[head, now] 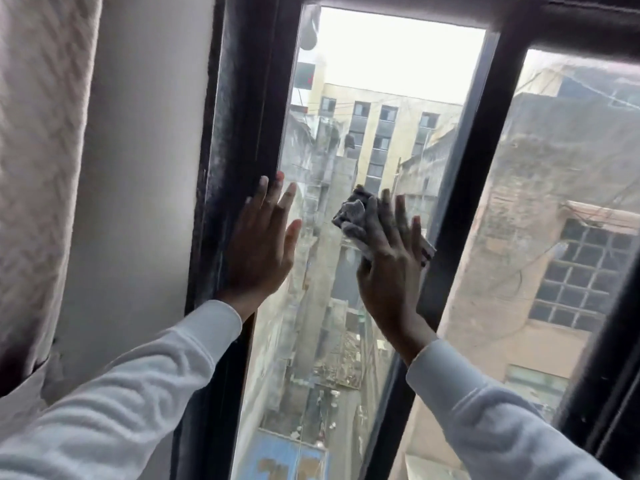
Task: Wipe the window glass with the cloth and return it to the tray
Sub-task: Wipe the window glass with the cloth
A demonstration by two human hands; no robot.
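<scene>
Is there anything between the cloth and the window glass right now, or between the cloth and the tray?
Nothing visible separates them: the right hand presses the grey cloth flat against the window glass. The left hand rests open at the pane's left frame, clear of it. The tray is out of view.

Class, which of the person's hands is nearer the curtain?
Left. The left hand rests flat by the window's left frame, on the curtain side; the right hand presses the cloth further right.

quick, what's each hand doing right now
Left hand: open, flat against the window frame and glass, holding nothing.
Right hand: fingers spread, pressing the grey cloth against the glass.
</scene>
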